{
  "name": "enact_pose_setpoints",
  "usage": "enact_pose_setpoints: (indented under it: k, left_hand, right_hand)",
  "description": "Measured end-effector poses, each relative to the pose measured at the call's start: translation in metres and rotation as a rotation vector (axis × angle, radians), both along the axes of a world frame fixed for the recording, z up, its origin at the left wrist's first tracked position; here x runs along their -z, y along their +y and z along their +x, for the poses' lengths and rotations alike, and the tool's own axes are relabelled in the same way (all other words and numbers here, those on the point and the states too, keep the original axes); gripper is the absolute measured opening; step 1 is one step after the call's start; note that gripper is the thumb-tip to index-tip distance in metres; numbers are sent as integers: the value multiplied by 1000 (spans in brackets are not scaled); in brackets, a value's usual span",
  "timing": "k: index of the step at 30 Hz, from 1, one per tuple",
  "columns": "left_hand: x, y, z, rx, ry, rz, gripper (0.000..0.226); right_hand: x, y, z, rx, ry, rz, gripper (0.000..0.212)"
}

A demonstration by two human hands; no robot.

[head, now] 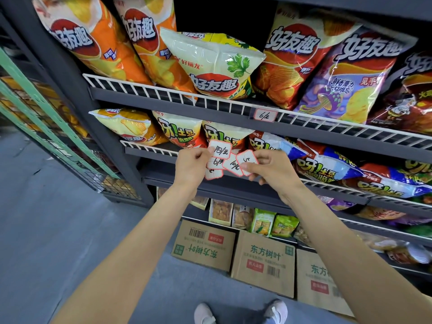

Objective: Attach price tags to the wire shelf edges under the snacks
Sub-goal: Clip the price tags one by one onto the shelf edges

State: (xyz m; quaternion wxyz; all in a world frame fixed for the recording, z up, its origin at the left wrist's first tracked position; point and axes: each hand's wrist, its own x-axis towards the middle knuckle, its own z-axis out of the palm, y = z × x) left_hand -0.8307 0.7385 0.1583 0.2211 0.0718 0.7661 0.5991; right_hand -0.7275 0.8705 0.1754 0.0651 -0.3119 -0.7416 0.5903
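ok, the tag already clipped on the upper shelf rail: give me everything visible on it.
The mounted price tag is a small white card with a thin red border and rounded corners, with dark handwriting reading roughly "6/元". It looks like paper in a clear glossy holder. It sits tilted slightly on the white wire rail of the upper shelf, below the red chip bag and right of the coriander bag. Neither hand touches it.

White price tags [230, 163] edged red with black handwriting; white wire shelf edge [163, 93] on dark grey shelving; orange chip bags [93, 40]; brown cardboard boxes [263, 260] printed green
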Motion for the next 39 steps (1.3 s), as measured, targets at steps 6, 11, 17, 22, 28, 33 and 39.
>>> enact_pose_setpoints:
  k: [6, 11, 17, 22, 28, 33, 39]
  left_hand:
    - [2, -2, -3, -81, 11, 35, 21]
    - [0, 0, -1, 8, -46, 89, 23]
    - [-3, 0, 0, 57, -68, 131, 23]
    - [-4, 0, -1, 101, -78, 120, 20]
    - [-2, 0, -3, 122, -31, 59, 19]
    - [-2, 1, -3, 140, -22, 49, 18]
    - [-3, 4, -2, 136, -45, 86, 19]
  right_hand:
    - [-2, 0, 0, 48, 23, -24, 7]
    - [-3, -3, -5, 57, 6, 1, 7]
    - [-1, -4, -10, 96, -16, 55, 18]
    - [-4, -3, -9, 111, -9, 57, 24]
    - [-4, 2, -9, 159, 22, 31, 12]
    - [-6, 3, -10, 156, 39, 22, 7]
    - [-5, 0, -11, 89, -2, 44, 9]
